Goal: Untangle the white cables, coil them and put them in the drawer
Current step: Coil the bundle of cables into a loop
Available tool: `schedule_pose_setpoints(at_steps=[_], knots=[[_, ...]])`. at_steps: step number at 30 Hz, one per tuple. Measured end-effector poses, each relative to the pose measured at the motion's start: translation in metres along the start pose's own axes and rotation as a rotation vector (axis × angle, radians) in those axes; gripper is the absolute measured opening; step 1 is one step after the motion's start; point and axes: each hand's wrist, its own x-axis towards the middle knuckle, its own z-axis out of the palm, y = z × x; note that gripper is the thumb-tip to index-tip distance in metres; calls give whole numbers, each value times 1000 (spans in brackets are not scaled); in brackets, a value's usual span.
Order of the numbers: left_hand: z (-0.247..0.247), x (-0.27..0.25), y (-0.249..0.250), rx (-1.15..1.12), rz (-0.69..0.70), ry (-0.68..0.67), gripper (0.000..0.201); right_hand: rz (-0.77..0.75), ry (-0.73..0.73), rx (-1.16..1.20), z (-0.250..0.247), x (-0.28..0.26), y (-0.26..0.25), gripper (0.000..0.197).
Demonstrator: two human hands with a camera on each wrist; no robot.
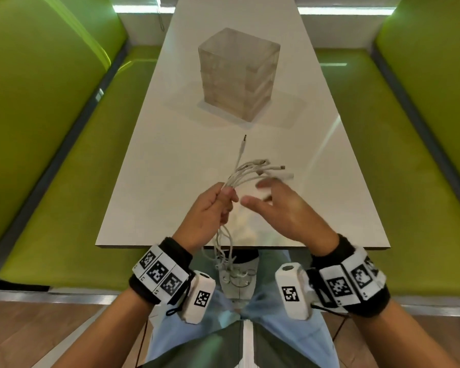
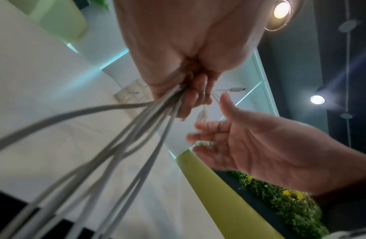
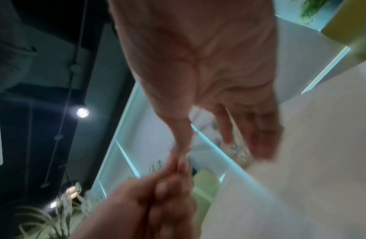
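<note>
Left hand [image 1: 209, 208]: grips the white cables [image 1: 250, 172] in a bundle above the table [image 1: 149, 160].
Right hand [image 1: 287, 208]: fingers spread, holds nothing, just beside the cable ends.
Drawer unit [image 1: 238, 73]: farther on the table.

Left hand [image 1: 210, 208] fisted in a tight grip, right hand [image 1: 290, 208] beside it, fingers spread loose, both wrists banded

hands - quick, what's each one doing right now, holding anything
Left hand: closed in a grip around the bundle of white cables.
Right hand: open, fingers spread beside the cable ends, holding nothing.
</note>
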Motion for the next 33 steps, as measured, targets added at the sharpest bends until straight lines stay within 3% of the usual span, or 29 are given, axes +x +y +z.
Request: schedule_pose_setpoints(at_steps=[2,3,4,6,8,10,11,14,17,20,25,30,33], knots=[[-7,2,-2,78,-15,-16,32,50,-380,-226,-19,-11,-7,35],[-10,2,-2,134,-11,-31,32,-2,-506,-272,-26,-16,-12,31],[-13,2,-2,200,1,-42,32,-95,-535,-251,-30,-20,-19,27],[-13,2,2,288,19,-77,32,-376,-324,-163,-29,-22,-32,28],[-10,1,6,302,5,-131,34,-629,-87,-345,-22,-10,-35,46],[-10,-1,8,304,-9,-187,37,-561,-138,-631,-20,8,-34,58],[-12,-1,10,287,-6,-196,36,-455,-241,-653,-21,15,-31,50],[-24,0,18,174,0,-136,31,-260,-457,-200,-22,21,-17,14],[-30,2,23,151,38,-96,30,-126,-513,192,-22,14,-9,14],[-29,1,21,123,77,-110,31,-123,-486,302,-30,8,-16,20],[-19,-2,13,64,59,-326,57,-221,-376,316,-55,5,-37,27],[-14,1,20,-179,51,-237,40,-260,-260,331,-72,5,-47,31],[-16,5,24,-144,49,-244,39,-265,-243,332,-72,5,-49,31]])
